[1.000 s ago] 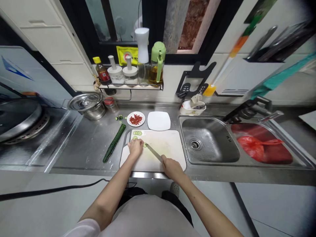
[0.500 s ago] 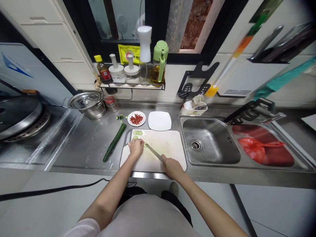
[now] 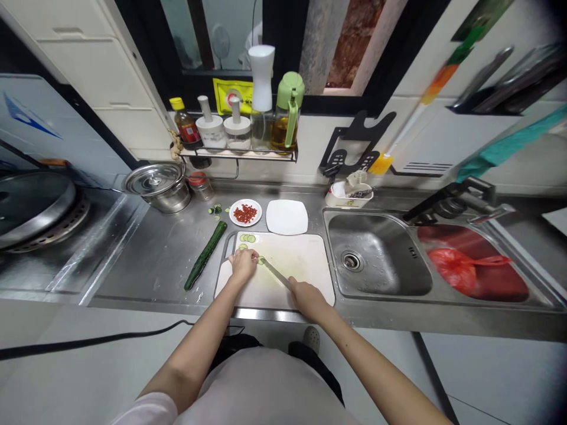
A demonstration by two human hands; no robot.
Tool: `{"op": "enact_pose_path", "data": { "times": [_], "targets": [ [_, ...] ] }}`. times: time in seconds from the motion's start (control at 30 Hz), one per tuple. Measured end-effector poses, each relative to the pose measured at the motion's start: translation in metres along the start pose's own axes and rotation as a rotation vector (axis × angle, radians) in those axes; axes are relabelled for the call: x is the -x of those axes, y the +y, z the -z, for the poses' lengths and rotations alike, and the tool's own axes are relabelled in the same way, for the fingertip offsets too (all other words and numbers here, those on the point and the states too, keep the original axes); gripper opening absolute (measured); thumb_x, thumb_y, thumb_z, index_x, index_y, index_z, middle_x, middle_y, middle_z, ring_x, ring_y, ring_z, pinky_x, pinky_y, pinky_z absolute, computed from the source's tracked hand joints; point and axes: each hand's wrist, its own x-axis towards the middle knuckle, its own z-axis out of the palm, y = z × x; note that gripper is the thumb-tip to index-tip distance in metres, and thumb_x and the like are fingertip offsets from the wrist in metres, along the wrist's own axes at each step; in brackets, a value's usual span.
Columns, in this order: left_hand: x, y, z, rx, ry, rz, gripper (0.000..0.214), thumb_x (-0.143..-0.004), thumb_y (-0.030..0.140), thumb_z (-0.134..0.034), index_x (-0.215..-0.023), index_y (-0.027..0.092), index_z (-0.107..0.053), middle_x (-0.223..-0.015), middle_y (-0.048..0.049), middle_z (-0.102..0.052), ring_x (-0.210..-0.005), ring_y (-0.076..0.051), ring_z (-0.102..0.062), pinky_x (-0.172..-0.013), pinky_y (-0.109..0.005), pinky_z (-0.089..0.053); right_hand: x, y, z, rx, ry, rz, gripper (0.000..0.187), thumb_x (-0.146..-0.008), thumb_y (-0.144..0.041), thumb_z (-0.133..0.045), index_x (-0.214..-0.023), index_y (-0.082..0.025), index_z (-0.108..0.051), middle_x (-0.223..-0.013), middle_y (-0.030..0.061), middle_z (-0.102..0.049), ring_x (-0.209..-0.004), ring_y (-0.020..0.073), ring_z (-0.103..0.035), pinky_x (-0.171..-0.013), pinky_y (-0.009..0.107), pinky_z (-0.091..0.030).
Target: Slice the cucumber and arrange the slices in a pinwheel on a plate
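Observation:
My right hand (image 3: 309, 300) is closed round the handle of a knife (image 3: 278, 274), whose blade slants up and left across the white cutting board (image 3: 305, 254). At the blade's tip lies a cucumber slice (image 3: 261, 260). My left hand (image 3: 243, 264) is beside it, fingers bent and fingertips together close to the slice; what they pinch is mostly hidden. Several cut cucumber slices (image 3: 247, 238) rest at the board's upper left. A whole cucumber (image 3: 206, 255) lies on the steel counter, left of the board.
Behind the board stand a plate of chopped red pieces (image 3: 245, 213) and a white plate (image 3: 286, 217). Green scraps (image 3: 215, 209) lie near a red-lidded jar (image 3: 201, 186). The double sink (image 3: 376, 254) is right, with a red bag (image 3: 456, 268); a steel pot (image 3: 162, 188) is left.
The view has shifted very slightly. Both hands, the knife and the cucumber slices keep almost the same positions.

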Motion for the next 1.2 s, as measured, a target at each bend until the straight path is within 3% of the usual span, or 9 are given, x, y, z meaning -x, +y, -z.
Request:
{"op": "enact_pose_path", "data": {
  "times": [0.87, 1.2],
  "targets": [
    [-0.0013, -0.0008, 0.0006, -0.010, -0.003, 0.008, 0.018, -0.080, 0.025, -0.058, -0.091, 0.027, -0.071, -0.098, -0.0056, -0.068, -0.110, -0.027, -0.052, -0.090, -0.042, -0.030, -0.0067, -0.0076, 0.0068, 0.017, 0.011, 0.013, 0.030, -0.090, -0.012, -0.033, -0.116, -0.015, -0.048, -0.098, 0.0142, -0.067, -0.088, 0.0235, -0.065, -0.065, 0.029, -0.040],
    [0.0008, 0.0016, 0.0041, 0.005, -0.015, 0.024, 0.017, -0.079, 0.025, -0.058, -0.091, 0.028, -0.071, -0.099, -0.0040, -0.068, -0.112, -0.027, -0.051, -0.092, -0.043, -0.029, -0.0035, -0.0012, -0.0018, 0.013, 0.029, 0.015, 0.031, -0.089, -0.011, -0.034, -0.117, -0.015, -0.047, -0.098, 0.0140, -0.066, -0.088, 0.0242, -0.064, -0.066, 0.029, -0.041]
  ]
}}
